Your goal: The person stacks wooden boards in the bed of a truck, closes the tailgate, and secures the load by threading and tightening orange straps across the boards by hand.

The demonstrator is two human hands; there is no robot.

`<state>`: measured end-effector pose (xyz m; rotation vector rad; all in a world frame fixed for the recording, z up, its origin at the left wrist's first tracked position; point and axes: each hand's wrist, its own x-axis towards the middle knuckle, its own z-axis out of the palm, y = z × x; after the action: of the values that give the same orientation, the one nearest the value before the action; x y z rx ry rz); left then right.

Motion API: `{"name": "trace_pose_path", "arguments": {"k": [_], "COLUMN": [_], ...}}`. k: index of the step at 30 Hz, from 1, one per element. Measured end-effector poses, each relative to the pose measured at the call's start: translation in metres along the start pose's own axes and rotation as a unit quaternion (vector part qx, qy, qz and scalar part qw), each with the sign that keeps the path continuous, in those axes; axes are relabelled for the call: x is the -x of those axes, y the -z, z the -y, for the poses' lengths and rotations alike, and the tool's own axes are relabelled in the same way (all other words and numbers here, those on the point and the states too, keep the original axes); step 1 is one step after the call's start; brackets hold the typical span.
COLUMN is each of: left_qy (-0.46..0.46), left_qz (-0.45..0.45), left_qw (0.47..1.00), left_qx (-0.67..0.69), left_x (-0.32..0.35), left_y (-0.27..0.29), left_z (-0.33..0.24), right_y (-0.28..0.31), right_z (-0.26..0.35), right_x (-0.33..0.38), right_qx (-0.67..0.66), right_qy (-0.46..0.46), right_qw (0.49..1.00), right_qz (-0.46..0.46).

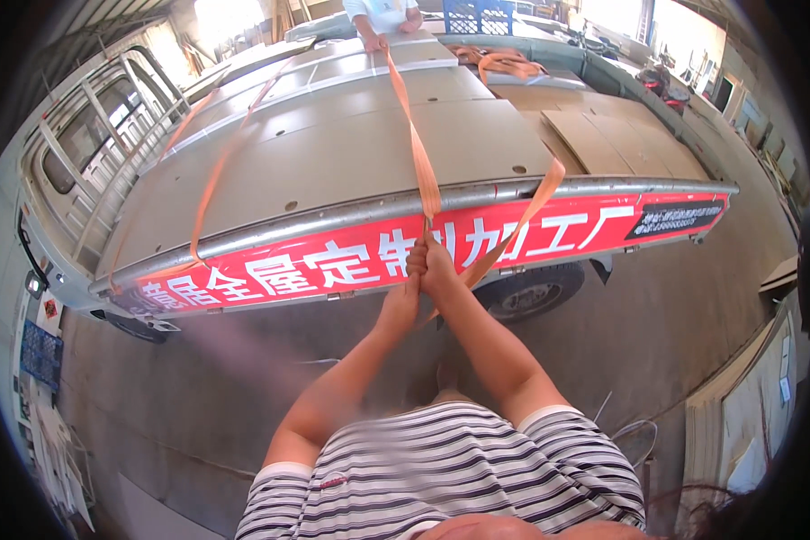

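Observation:
An orange strap (422,166) runs over the load of beige panels (351,135) and down across the truck's side rail (324,214). Just below the rail my right hand (437,265) is closed round its lower part. My left hand (412,281) is pressed close against the right, its fingers wrapped and partly hidden; it seems to grip the same strap. A loose length of strap (524,220) loops over the rail to the right and hangs down behind my right forearm. Across the load, a co-worker's hand (376,42) touches the strap's far end.
Two more strap runs (220,175) cross the panels on the left. Cardboard-brown boards (621,144) and a bundle of orange straps (504,61) lie in the bed's right part. A red banner (333,265) covers the truck's side, above a wheel (531,292). Boards (738,405) stand at right.

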<state>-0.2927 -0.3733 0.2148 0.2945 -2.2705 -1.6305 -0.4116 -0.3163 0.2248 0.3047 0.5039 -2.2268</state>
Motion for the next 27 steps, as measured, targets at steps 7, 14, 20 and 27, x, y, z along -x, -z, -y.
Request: {"name": "trace_pose_path", "arguments": {"k": [7, 14, 20, 27], "left_qy": [0.206, 0.237, -0.021, 0.158], "left_qz": [0.053, 0.006, 0.272, -0.117], "left_qw": [0.976, 0.964, 0.820, 0.976], "left_qx": [0.038, 0.119, -0.503, 0.089], "left_x": [0.000, 0.001, -0.050, -0.285], "left_y": [-0.005, -0.011, 0.011, -0.003], "left_z": [-0.036, -0.040, -0.115, -0.055], "right_y": [0.009, 0.000, 0.024, 0.021], "right_z": [0.001, 0.014, 0.030, 0.021], "right_x": [-0.005, -0.019, 0.008, 0.008], "right_qx": [0.075, -0.023, 0.057, 0.096], "right_qy": [0.050, -0.032, 0.001, -0.079], "right_qw": [0.996, 0.999, 0.998, 0.992], "right_qz": [-0.027, -0.001, 0.022, 0.023]}}
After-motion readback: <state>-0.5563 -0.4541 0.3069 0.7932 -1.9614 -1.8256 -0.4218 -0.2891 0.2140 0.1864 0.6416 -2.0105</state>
